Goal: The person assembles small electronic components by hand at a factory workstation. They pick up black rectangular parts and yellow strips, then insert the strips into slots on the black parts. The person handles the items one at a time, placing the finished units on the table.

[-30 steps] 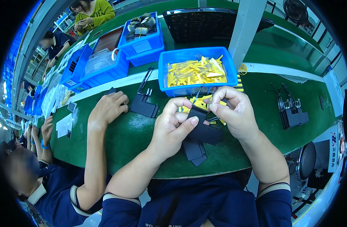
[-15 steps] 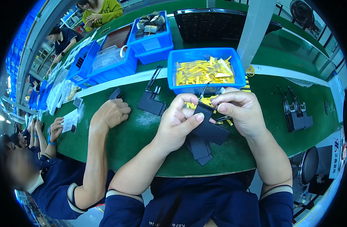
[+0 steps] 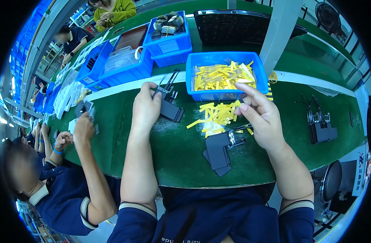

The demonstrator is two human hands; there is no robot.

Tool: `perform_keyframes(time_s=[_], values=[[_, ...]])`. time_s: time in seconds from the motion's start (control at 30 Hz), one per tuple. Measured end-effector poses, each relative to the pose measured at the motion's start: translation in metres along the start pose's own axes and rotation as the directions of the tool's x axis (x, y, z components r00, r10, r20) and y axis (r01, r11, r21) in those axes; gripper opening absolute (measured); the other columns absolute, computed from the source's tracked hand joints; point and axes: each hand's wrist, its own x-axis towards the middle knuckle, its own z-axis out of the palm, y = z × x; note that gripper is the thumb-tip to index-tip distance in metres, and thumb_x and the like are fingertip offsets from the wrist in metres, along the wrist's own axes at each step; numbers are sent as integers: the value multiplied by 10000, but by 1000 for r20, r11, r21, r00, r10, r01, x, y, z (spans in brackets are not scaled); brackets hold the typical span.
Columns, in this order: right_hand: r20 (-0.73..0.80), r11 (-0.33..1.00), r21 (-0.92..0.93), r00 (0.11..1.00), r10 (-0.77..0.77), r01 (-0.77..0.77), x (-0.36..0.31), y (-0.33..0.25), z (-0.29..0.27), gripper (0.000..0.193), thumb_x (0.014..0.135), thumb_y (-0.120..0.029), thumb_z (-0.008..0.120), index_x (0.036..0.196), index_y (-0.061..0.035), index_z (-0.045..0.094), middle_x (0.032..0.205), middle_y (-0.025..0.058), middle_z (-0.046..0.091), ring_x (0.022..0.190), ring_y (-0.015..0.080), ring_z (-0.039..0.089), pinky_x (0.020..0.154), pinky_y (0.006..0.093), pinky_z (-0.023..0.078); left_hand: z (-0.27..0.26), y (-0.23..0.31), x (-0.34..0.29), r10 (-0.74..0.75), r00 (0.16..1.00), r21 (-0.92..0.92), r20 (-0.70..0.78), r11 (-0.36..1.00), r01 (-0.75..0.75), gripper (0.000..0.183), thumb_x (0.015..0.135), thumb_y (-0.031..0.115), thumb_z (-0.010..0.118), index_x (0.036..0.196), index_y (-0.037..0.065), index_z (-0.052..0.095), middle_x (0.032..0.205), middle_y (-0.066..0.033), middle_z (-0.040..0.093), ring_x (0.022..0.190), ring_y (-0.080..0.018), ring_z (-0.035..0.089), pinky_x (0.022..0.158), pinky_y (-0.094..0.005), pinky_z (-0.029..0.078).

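Note:
My left hand (image 3: pixel 146 107) reaches to the stack of black L-shaped parts (image 3: pixel 171 111), its thumb and fingers closed on the metal-fitted corner of the top part. Thin black cables rise from that stack. Over the heap of yellow strips (image 3: pixel 221 115), my right hand (image 3: pixel 263 117) hangs with thumb and fingers brought together and the index finger stretched out. A small dark bit shows at its fingertips, too small to name. Below it, more black L-shaped parts (image 3: pixel 218 150) lie on the green table, the top one with metal fittings and cables.
A blue bin (image 3: pixel 189 87) full of yellow strips stands ahead. Several blue bins (image 3: pixel 147 71) line the back left. Another cabled black stack (image 3: pixel 324 133) lies at right. A co-worker's hand (image 3: pixel 84 128) lifts a dark thing at left. A pale post (image 3: pixel 280 34) rises behind.
My left hand has moved left from the middle to the stack with a black part. My right hand stays near the yellow strips, apart from it. The co-worker's hand has moved left.

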Motion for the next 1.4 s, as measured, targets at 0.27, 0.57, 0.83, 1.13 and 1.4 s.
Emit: perform_keyframes(time_s=[0.27,0.57,0.83,1.13,1.4], values=[[57,983,-160,995,-82,90,-5,-1,12,431,819,-29,583,1245,-30,516,799,106,649,751,190,629,746,306,488,16,79,-53,519,855,-584,7,696,-418,229,781,63,677,992,-6,621,879,-105,627,804,-156,615,702,-271,508],[-59,958,-231,980,-190,171,-5,2,11,87,764,-36,671,843,1,676,821,107,658,758,204,637,690,292,490,27,82,-57,259,854,-856,452,396,333,65,858,40,621,907,20,583,802,4,582,721,-65,570,658,-206,476],[-169,962,-241,971,-170,126,1,-5,0,94,766,-29,667,855,-2,680,831,95,661,769,184,625,698,282,480,38,78,-60,492,860,37,137,865,-501,334,660,167,757,914,12,604,874,-141,597,785,-303,604,681,-415,492],[-127,922,-308,950,-285,235,0,-3,3,109,779,-33,658,880,-4,685,845,110,649,782,212,627,723,301,482,11,101,-89,655,627,-100,421,721,-686,793,527,413,815,1122,-39,548,895,-156,570,917,-312,556,840,-386,454],[-116,914,-290,937,-328,284,-5,-11,6,112,781,-31,660,883,-8,700,798,113,632,734,197,613,646,272,481,18,92,-84,611,684,-248,398,789,-562,394,648,163,767,967,13,592,861,-115,573,830,-295,577,737,-389,468]])
